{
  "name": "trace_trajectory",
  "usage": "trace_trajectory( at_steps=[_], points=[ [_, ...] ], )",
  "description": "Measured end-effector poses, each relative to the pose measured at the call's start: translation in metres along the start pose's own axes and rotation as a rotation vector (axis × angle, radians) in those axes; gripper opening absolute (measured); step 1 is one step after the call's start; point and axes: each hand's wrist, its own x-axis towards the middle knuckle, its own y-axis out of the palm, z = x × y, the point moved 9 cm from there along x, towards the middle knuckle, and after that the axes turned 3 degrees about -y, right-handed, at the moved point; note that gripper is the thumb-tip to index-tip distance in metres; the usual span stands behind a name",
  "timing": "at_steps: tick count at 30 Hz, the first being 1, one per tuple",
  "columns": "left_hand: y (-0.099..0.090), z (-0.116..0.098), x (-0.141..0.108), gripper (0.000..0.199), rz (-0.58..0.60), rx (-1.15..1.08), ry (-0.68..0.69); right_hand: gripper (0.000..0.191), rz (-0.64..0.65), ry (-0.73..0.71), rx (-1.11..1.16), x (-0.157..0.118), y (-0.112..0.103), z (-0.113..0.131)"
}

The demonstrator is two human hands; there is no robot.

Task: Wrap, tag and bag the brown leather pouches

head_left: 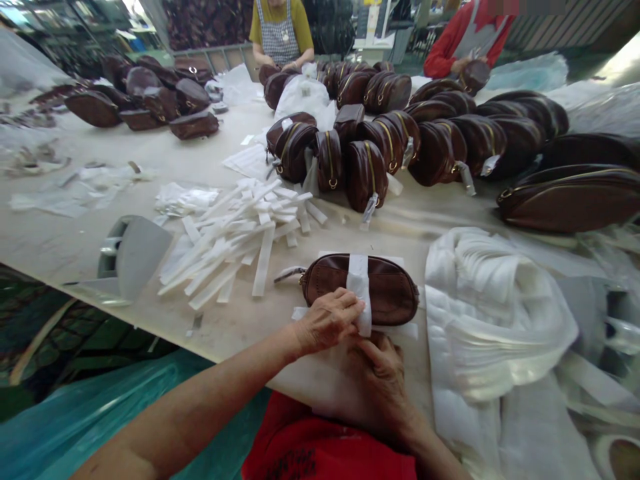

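A dark brown oval pouch lies on the table near the front edge, with its zipper pull sticking out to the left. Around its middle runs a white strip. My left hand rests over the pouch's near side, its fingers closed together on the lower part of the strip. Just below and to the right, my right hand has its thumb and fingers drawn in at the strip's lower end; what lies between them is hidden. White sheet edges show under the pouch.
Loose white strips are heaped left of the pouch, beside a grey tape dispenser. Folded white wrap lies right. Brown bags stand behind. Two people work across the table.
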Motion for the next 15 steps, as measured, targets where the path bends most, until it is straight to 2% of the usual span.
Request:
trace_trajectory(
  at_steps=[4, 9, 12, 15],
  points=[
    [0.0, 0.0, 0.0, 0.037, 0.001, 0.0, -0.018, 0.014, -0.013, -0.055, 0.047, 0.0, -0.004, 0.004],
    [-0.002, 0.0, 0.0, 0.036, -0.017, -0.003, -0.015, 0.032, -0.122, -0.034, 0.029, -0.008, -0.018, 0.002],
    [-0.003, 0.0, 0.0, 0.035, -0.037, -0.016, -0.017, 0.03, -0.202, -0.193, 0.032, -0.008, -0.04, 0.024],
    [-0.005, -0.001, -0.001, 0.034, -0.072, -0.038, -0.012, 0.031, -0.212, -0.351, 0.017, 0.009, -0.061, 0.043]
  ],
)
